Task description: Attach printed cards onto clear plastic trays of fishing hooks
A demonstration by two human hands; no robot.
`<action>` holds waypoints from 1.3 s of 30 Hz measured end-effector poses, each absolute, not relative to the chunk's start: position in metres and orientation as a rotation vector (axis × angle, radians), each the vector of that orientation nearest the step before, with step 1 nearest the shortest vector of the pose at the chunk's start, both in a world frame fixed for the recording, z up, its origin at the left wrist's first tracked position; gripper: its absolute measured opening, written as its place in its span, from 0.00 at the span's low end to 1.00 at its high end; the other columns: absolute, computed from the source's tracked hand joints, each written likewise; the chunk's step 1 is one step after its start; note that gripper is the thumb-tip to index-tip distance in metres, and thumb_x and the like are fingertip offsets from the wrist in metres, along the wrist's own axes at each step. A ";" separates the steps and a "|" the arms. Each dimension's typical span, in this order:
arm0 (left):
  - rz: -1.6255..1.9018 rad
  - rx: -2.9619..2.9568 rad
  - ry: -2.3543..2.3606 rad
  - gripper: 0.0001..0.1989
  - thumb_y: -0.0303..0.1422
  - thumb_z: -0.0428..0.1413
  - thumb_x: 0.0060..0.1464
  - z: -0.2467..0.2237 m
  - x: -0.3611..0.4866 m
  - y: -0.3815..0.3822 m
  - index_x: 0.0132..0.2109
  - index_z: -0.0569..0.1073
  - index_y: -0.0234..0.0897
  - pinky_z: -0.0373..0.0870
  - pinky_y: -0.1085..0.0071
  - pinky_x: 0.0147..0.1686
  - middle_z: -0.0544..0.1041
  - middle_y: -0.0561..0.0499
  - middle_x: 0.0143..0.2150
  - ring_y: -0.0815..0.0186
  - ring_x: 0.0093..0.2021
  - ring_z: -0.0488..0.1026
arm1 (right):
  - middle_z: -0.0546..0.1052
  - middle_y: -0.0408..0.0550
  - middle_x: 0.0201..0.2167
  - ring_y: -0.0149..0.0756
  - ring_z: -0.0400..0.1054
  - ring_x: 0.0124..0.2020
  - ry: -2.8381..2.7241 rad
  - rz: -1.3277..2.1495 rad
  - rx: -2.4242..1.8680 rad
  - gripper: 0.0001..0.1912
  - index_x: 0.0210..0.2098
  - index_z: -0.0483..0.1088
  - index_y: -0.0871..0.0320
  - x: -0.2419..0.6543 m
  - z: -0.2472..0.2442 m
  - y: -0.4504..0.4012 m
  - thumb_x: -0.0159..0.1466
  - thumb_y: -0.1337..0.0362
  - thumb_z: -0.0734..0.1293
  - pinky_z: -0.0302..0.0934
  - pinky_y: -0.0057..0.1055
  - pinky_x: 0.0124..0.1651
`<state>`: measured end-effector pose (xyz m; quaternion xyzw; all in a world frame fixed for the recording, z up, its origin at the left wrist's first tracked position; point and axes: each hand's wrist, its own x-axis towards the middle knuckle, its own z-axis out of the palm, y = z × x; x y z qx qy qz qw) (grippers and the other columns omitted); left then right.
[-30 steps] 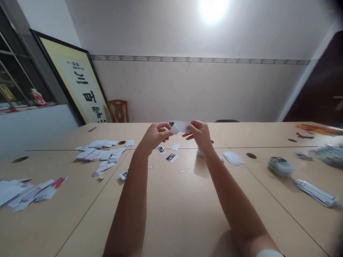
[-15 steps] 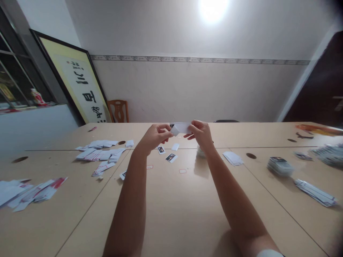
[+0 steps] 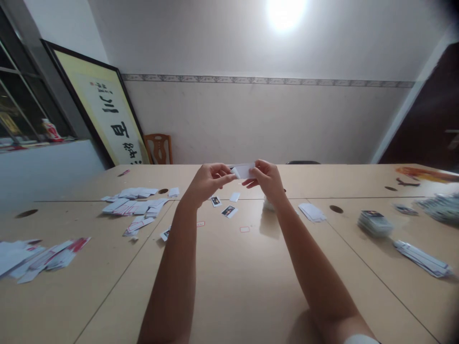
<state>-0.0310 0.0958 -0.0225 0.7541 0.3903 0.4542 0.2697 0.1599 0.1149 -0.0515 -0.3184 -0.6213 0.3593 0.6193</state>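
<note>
Above the far half of the table, a small white card (image 3: 245, 170) is stretched between my two hands. Its left end is curled or folded over, with a bit of dark print at the top edge. My left hand (image 3: 211, 182) pinches that curled end between thumb and fingers. Thumb and forefinger of my right hand (image 3: 267, 180) grip the card's right end. Below the hands lie a photo card (image 3: 229, 211) with a dark picture, another photo card (image 3: 215, 201) and a plain white card (image 3: 234, 196). Behind my right wrist, a clear stack (image 3: 268, 203) is partly hidden.
Piles of white paper strips (image 3: 134, 206) and more papers (image 3: 39, 258) spread over the left side. To the right are loose white cards (image 3: 311, 211), a stack of cards in clear sleeves (image 3: 375, 223), a bundle of strips (image 3: 423, 258) and a heap of plastic sleeves (image 3: 441, 208).
My left hand has moved slightly right, closer to my right hand. The curled flap, which showed wide before, now looks narrower and less dark print shows.
</note>
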 end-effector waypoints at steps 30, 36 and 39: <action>1.744 2.326 1.087 0.05 0.34 0.64 0.51 -0.020 -0.013 0.083 0.31 0.79 0.38 0.55 0.74 0.22 0.71 0.57 0.22 0.74 0.21 0.57 | 0.80 0.44 0.25 0.32 0.76 0.24 -1.502 1.121 -0.550 0.09 0.29 0.77 0.59 0.164 -0.043 0.099 0.55 0.59 0.74 0.75 0.30 0.31; 1.815 2.300 1.115 0.03 0.31 0.64 0.50 -0.019 -0.011 0.076 0.30 0.78 0.38 0.54 0.73 0.22 0.70 0.58 0.21 0.74 0.21 0.56 | 0.80 0.44 0.25 0.32 0.76 0.26 -1.520 1.064 -0.563 0.07 0.29 0.77 0.58 0.164 -0.044 0.098 0.57 0.61 0.73 0.75 0.31 0.33; 1.822 2.314 1.109 0.02 0.30 0.63 0.50 -0.018 -0.011 0.073 0.31 0.78 0.37 0.54 0.73 0.22 0.69 0.58 0.21 0.74 0.21 0.56 | 0.79 0.44 0.24 0.31 0.76 0.25 -1.512 1.047 -0.573 0.08 0.29 0.77 0.58 0.163 -0.043 0.096 0.56 0.59 0.73 0.75 0.31 0.32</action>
